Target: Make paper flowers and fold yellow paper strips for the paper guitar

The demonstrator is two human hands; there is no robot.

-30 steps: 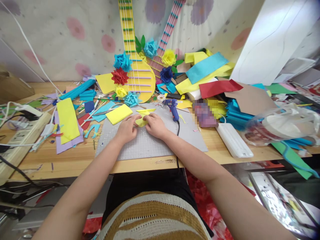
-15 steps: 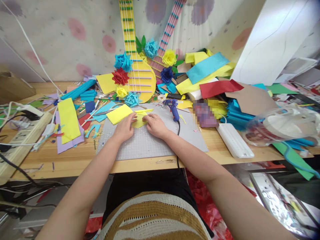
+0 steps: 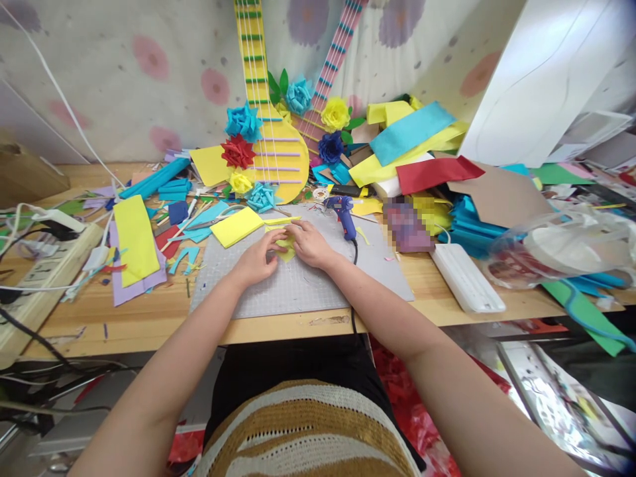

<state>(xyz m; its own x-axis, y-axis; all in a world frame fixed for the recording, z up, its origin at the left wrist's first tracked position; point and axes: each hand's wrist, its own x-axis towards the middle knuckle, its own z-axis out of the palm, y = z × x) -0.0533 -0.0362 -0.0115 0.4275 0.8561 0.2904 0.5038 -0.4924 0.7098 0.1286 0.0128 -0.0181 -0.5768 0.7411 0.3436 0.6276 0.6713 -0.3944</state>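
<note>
Both hands meet over a small folded yellow paper piece [image 3: 286, 246] on the grey cutting mat [image 3: 298, 285]. My left hand [image 3: 256, 260] pinches its left side, fingers curled. My right hand [image 3: 311, 244] presses on its right side with bent fingers. Most of the paper is hidden under the fingers. A yellow foam rectangle [image 3: 236, 226] lies just left of the hands, and a thin yellow strip [image 3: 283, 220] lies behind them. A blue glue gun [image 3: 344, 213] stands just right of my right hand, its black cord [image 3: 354, 265] running to the table edge.
Two paper guitars [image 3: 278, 142] with paper flowers lean on the wall behind. Coloured foam sheets [image 3: 412, 142] pile at the back right. A white power strip [image 3: 466, 277] lies right of the mat, a plastic bag [image 3: 561, 248] farther right. Scraps, scissors [image 3: 211, 220] and cables [image 3: 44, 225] crowd the left.
The yellow paper has been folded smaller and is now mostly covered by the fingers. Both hands have drawn closer together over it.
</note>
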